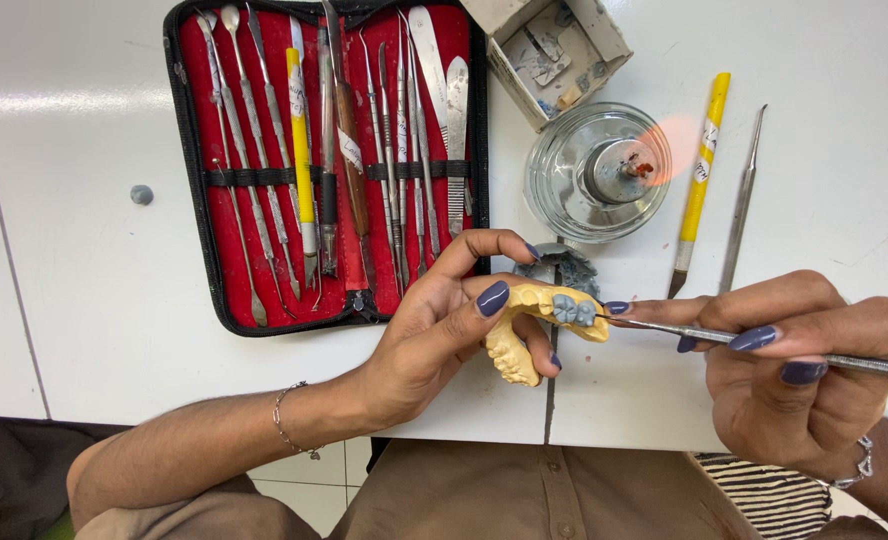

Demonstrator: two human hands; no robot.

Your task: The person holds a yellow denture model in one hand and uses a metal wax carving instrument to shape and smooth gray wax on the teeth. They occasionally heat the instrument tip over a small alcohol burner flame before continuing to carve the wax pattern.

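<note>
My left hand [442,322] grips a yellow plaster dental model [520,340] with grey-blue wax teeth [574,310] on its upper end. My right hand [804,365] holds a thin metal carving instrument [764,345] like a pen. Its fine tip touches the wax teeth from the right. Both hands hover just above the white table's front edge [604,415].
An open red-lined case [329,160] of several metal dental tools lies at the back. A lit glass spirit lamp [597,172] burns just behind the model. A small cardboard box [549,50], a yellow-handled tool [701,180] and a loose metal instrument [742,200] lie nearby.
</note>
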